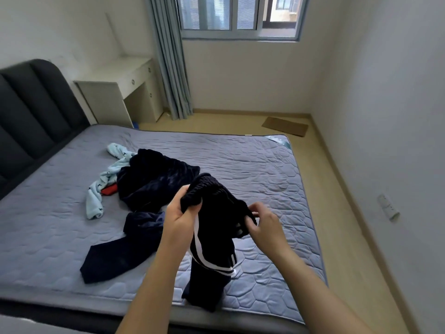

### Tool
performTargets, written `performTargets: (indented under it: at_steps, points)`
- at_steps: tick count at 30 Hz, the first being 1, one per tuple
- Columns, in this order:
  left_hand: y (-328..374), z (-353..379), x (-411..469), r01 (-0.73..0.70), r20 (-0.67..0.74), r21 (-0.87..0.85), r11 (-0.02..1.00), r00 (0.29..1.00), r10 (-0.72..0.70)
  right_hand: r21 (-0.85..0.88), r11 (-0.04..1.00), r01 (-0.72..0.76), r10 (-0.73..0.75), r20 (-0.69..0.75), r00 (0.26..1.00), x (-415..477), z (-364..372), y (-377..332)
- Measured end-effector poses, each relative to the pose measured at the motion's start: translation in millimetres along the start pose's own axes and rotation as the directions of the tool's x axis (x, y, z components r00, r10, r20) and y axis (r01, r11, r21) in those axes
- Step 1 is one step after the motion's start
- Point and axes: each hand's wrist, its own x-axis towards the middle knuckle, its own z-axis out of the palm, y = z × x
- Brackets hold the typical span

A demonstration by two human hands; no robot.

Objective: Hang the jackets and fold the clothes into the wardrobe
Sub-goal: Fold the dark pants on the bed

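Both hands hold dark striped trousers up over the near edge of the bed.

The left hand [179, 214] has its fingers curled round the bunched waistband of the dark trousers [212, 237]; the right hand [262, 225] pinches the other side of the waistband. The white-striped legs hang down, their ends resting on the grey quilted mattress [265, 169]. Beyond, a dark velvet garment [154, 182] lies crumpled in the middle of the bed, touching a pale blue printed garment [101, 186] and a red piece [109, 190]. Farther off stand a white desk [120, 90], curtain [171, 59] and window [240, 18].
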Motion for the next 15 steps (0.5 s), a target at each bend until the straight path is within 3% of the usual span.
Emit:
performTargets:
  at_steps: [3, 5, 8, 10, 12, 15]
  points:
    - [-3, -17, 0, -0.006, -0.109, 0.254, 0.967, 0.993, 0.034, 0.068, 0.997, 0.036, -0.033, -0.047, 0.998, 0, 1, 1]
    - [-4, -35, 2, -0.066, -0.089, 0.465, 0.883, 0.989, 0.121, 0.074, 0.987, 0.143, -0.139, -0.059, 0.989, 2, -6, 2]
    - [-6, -61, 8, -0.269, 0.173, 0.735, 0.623, 0.962, 0.212, 0.015, 0.899, 0.437, -0.437, -0.014, 0.899, 10, -26, -1]
    - [-5, -72, 16, -0.39, 0.357, 0.835, 0.388, 0.921, 0.155, -0.028, 0.833, 0.552, -0.549, 0.075, 0.832, 21, -43, -4]
    - [-1, -79, 24, -0.484, 0.479, 0.85, 0.208, 0.874, 0.077, -0.064, 0.8, 0.597, -0.58, 0.174, 0.796, 34, -61, -9]
    - [7, -85, 36, -0.596, 0.593, 0.801, 0.055, 0.803, 0.054, -0.104, 0.78, 0.617, -0.561, 0.319, 0.764, 53, -84, -16]
